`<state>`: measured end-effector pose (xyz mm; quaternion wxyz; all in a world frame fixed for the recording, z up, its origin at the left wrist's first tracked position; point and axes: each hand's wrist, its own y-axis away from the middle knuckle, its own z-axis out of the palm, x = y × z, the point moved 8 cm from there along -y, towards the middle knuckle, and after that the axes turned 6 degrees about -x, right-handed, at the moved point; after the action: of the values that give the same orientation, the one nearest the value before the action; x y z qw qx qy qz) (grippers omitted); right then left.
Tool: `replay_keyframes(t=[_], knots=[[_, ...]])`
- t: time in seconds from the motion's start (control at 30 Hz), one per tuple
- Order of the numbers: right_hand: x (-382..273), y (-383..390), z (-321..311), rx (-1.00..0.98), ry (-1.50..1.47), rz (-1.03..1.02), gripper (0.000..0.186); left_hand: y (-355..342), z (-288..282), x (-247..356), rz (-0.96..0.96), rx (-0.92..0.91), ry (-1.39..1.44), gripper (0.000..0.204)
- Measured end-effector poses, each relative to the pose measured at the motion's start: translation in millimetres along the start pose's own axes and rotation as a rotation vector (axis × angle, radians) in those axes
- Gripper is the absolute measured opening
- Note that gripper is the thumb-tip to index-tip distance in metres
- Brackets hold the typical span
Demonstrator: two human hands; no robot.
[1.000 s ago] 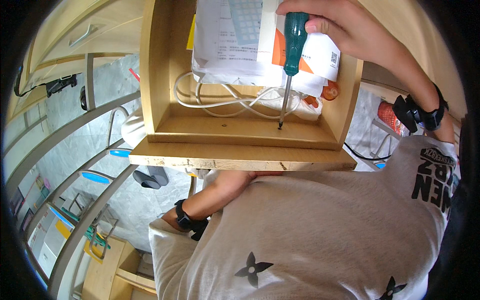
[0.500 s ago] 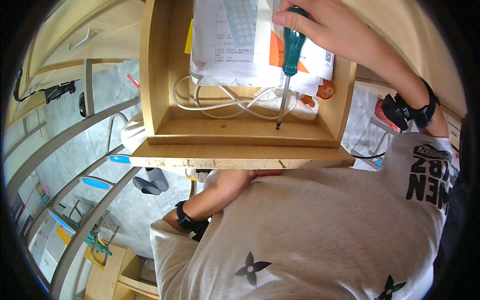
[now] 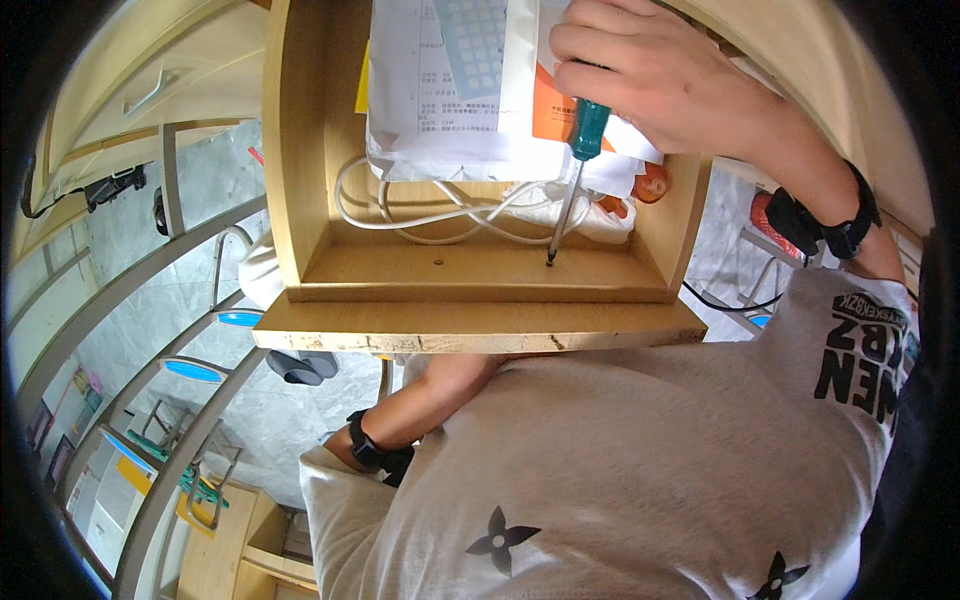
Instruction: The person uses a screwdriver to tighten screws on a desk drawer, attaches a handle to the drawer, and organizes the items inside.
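Green screwdriver [image 3: 591, 130] leaning a bit inside my open wooden drawer [image 3: 480, 325], tip right on a small dark spot in the wood near the front panel.

So my right hand [image 3: 670, 80] has its fingers [image 3: 590, 48] curled around the top of the handle, and my left is hidden behind the front panel, so I can't tell what those fingers are doing; you just get my forearm [image 3: 440, 392] and a black wrist strap [image 3: 366, 440]. Left of the tip there's another little spot [image 3: 438, 262], can't tell if it's a hole or a screw. Behind the shaft: looped white cable [image 3: 365, 223], crumpled white wrapping [image 3: 600, 224], stacked papers [image 3: 430, 155]. Grey slippers [image 3: 300, 368] on the tiled floor [image 3: 345, 440], left of the drawer.
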<state>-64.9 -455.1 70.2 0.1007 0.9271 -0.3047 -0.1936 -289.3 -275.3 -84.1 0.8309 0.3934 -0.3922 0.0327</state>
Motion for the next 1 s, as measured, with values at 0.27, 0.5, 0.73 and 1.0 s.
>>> replay_keyframes(t=[0.27, 0.5, 0.73, 1.0], knots=[[-31, 34, -1, 0.087, 0.138, 0.324, 0.03, -1, 1, 4, 0.0, 0.014, 0.124, 0.045], [-55, -6, 12, 0.368, 0.336, 0.139, 0.022, -3, 12, 43, 0.035, -0.013, 0.833, 0.046], [-48, -10, -2, 0.399, 0.167, 0.134, 0.029, -1, 18, 53, 0.059, -0.028, 0.812, 0.049], [-65, -27, -4, 0.6, 0.309, 0.019, 0.011, -5, 23, 60, 0.052, -0.138, 0.82, 0.05]])
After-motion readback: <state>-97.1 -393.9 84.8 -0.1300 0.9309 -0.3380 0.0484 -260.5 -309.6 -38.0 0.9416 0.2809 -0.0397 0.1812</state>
